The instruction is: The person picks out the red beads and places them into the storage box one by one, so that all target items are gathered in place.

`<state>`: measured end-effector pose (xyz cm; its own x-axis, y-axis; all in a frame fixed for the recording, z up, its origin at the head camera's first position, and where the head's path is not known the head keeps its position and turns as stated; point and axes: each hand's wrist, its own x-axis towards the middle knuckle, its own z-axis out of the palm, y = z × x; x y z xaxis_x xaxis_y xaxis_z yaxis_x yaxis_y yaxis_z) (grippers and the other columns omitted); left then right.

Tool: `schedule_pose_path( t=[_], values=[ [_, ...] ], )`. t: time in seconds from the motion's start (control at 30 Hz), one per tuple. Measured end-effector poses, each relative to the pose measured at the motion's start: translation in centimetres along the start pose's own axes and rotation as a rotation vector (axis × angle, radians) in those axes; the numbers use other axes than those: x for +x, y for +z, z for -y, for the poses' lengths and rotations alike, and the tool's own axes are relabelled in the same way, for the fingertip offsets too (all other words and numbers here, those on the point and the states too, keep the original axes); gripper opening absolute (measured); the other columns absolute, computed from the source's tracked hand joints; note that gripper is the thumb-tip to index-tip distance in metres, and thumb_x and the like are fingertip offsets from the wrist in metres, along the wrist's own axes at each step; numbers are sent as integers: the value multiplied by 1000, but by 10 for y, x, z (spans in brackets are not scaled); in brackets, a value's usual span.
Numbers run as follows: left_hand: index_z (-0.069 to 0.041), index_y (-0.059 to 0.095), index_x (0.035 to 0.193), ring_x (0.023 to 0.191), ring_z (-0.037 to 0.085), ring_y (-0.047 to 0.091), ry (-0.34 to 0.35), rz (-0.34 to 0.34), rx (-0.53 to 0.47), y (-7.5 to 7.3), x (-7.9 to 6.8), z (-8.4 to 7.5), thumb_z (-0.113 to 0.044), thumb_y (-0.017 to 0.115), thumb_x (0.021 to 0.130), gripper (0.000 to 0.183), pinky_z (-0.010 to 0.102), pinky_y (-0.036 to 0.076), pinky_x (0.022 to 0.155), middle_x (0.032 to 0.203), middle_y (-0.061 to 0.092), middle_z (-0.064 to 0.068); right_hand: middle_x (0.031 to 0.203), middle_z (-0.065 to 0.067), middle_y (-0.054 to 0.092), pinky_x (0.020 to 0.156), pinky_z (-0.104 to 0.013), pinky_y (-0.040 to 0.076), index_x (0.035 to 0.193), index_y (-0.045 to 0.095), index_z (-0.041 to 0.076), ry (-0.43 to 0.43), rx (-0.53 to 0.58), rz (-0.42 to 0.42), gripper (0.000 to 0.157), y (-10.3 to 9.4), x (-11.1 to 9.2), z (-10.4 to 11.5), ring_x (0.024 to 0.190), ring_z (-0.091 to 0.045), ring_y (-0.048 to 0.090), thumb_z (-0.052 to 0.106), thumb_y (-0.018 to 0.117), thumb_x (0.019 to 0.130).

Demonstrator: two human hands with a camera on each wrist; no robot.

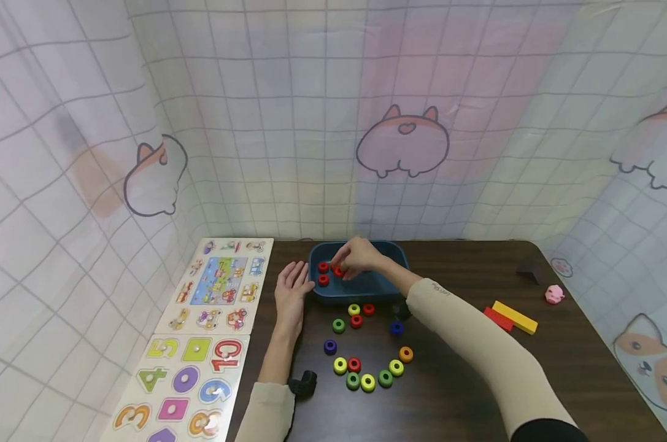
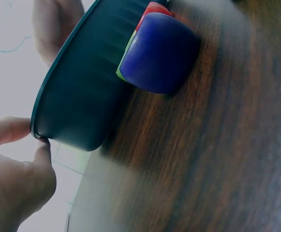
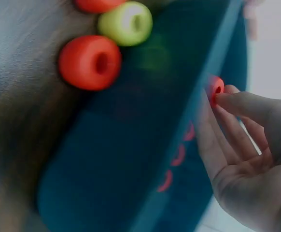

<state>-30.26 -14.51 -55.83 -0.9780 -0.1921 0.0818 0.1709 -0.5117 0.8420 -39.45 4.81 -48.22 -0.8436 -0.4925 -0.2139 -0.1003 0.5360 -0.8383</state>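
Observation:
My left hand (image 1: 291, 294), fingers extended, touches the left end of a dark blue tub (image 1: 366, 297). In the left wrist view, a finger and the thumb (image 2: 41, 166) meet the tub's rim at one corner. Over the tub, my right hand (image 1: 361, 255) reaches in with fingers pointing down. Between thumb and fingers it pinches a red ring (image 3: 213, 88), seen in the right wrist view. Other red rings (image 1: 323, 280) lie at the tub's left end. A yellow-green ring (image 1: 354, 309) and red rings (image 1: 369, 309) lie close to the tub's front wall.
Green, yellow, blue, orange and red rings (image 1: 368, 383) form a rough loop on the dark table (image 1: 449, 380). Two puzzle boards (image 1: 170, 307) line the left side. At the right are a yellow block (image 1: 515, 317), a red block (image 1: 497, 319) and a pink pig figure (image 1: 554, 294).

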Motion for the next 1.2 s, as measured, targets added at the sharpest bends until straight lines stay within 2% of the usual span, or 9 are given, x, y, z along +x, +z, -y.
schedule_pose_path(
  t=[0.13,0.27,0.47,0.63,0.77,0.9,1.03,1.13,1.2],
  values=[
    [-7,31,144,141,30,37,-11,13,-17,0,0,-1,21,54,87,68,46,32,114,152,35,19,91,-16,74,67,-42,61,103,76,4,20,-43,6,22,13,11,-11,75,-32,73,-4,66,85],
    [-4,29,145,142,33,34,-22,30,-21,3,-2,-7,22,52,87,68,47,32,114,150,35,19,95,-15,74,66,-41,61,104,76,5,-15,-39,-9,21,13,6,-11,76,-31,73,-2,67,86],
    [-1,28,145,141,35,35,-17,32,-24,10,-7,-14,23,54,84,71,44,31,114,149,36,20,109,-18,71,71,-47,60,109,74,2,-163,-59,7,21,-6,-28,9,80,-34,72,1,66,89],
    [-4,30,145,140,30,39,-11,12,-9,6,-4,-9,22,56,84,70,37,37,111,148,39,17,97,-7,75,69,-44,61,104,76,11,-249,-124,62,16,-7,-71,24,76,-28,73,8,69,90],
    [-9,34,143,136,24,45,1,-5,18,2,0,-2,18,58,85,68,35,40,109,146,43,12,95,-5,75,66,-41,61,101,78,15,-252,-153,130,15,6,-103,22,74,-24,73,11,72,88],
    [-8,33,143,137,26,43,13,3,5,1,0,-1,18,58,85,68,42,37,111,148,41,15,90,-3,75,65,-42,61,100,78,14,-219,-133,217,16,28,-126,6,73,-27,73,9,75,84],
    [-7,32,144,138,28,41,14,6,9,0,-1,1,19,57,85,69,41,39,110,150,37,19,85,3,74,61,-37,61,105,75,11,-202,-148,272,23,53,-141,-16,70,-23,72,9,77,82],
    [-7,33,144,139,29,40,15,1,17,0,-2,1,19,57,85,69,36,41,108,150,37,19,86,7,74,57,-29,59,110,74,12,-219,-182,277,28,67,-146,-29,66,-15,71,12,78,82],
    [-6,33,144,139,30,40,25,1,16,1,-1,1,19,56,85,68,36,41,108,150,37,20,87,6,74,57,-28,59,112,73,12,-228,-171,280,31,73,-148,-33,66,-14,71,11,78,82]
  ],
)
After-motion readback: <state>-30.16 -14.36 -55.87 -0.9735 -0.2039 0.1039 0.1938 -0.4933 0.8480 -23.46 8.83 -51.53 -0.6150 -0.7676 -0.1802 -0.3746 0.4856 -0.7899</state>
